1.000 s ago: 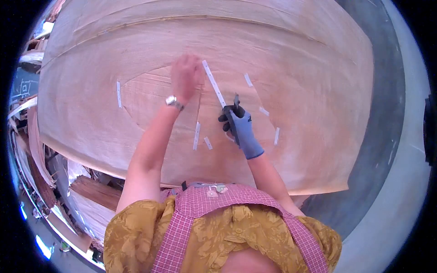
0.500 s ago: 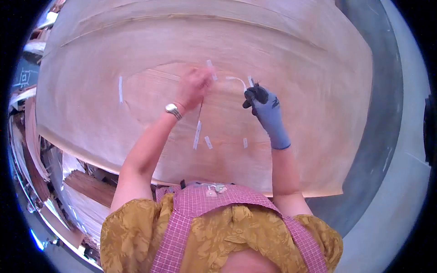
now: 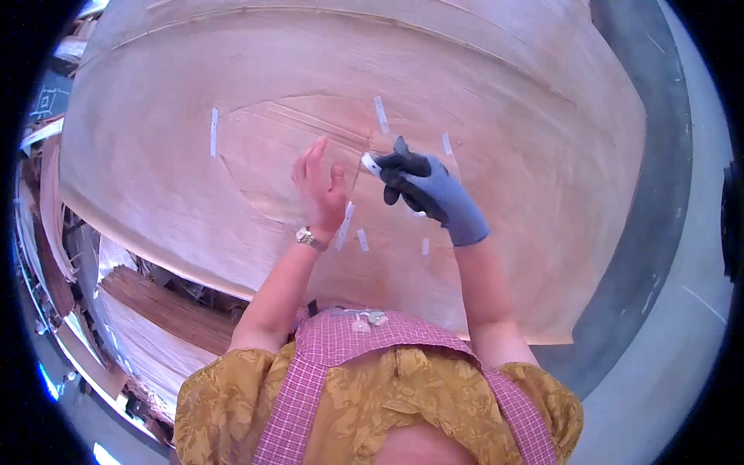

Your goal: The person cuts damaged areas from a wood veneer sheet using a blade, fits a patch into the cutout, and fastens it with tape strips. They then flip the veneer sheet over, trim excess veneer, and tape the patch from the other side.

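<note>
Wooden sheet (image 3: pixel 542 194) beneath; white tape (image 3: pixel 370 163) protruding from gloved right hand (image 3: pixel 428 188).

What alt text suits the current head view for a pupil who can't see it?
A gloved right hand grips a white strip over a large tan sheet; the bare left hand is open alongside. Other white strips lie on the sheet.

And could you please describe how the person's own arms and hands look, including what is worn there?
The left hand is bare, with a silver-coloured wristwatch at the wrist. The right hand wears a work glove, blue on the back and cuff, black over the fingers. The short sleeves are mustard-yellow with a tonal leafy pattern.
</note>
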`<move>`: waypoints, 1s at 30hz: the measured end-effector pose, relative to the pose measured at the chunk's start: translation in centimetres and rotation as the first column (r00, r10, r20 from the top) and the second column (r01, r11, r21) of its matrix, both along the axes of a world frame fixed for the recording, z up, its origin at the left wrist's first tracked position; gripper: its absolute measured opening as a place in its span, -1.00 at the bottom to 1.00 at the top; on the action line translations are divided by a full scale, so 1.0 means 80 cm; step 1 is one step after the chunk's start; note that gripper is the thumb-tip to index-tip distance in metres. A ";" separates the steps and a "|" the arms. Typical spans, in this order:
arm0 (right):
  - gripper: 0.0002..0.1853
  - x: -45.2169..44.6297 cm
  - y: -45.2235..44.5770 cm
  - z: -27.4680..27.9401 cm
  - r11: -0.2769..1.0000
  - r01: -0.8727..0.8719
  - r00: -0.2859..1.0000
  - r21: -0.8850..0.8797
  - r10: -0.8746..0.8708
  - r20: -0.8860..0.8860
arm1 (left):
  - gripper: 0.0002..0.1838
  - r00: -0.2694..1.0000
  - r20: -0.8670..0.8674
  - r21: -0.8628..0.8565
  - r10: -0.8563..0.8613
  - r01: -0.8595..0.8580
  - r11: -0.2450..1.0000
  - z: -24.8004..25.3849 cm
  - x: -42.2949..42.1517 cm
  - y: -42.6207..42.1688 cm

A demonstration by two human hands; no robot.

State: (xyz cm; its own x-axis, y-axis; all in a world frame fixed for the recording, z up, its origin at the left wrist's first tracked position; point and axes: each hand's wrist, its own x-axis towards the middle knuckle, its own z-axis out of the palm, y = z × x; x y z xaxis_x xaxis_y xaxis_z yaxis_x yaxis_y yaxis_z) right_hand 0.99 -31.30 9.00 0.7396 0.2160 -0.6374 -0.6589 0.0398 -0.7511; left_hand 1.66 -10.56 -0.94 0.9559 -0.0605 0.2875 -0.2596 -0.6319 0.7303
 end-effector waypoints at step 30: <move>-0.69 -0.009 -0.023 -0.096 0.962 0.084 0.990 -0.259 -0.111 -0.092 | -0.38 0.993 -0.043 0.445 -0.111 0.119 0.888 -0.005 -0.026 -0.036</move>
State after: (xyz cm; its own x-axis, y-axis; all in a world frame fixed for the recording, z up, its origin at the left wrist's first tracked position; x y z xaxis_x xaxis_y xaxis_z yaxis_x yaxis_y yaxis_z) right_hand 0.27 -33.11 1.30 0.6755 -0.0326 -0.7366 -0.7366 -0.0754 -0.6721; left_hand -0.45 -13.46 -1.37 0.9387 -0.2883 0.1890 -0.3408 -0.8582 0.3838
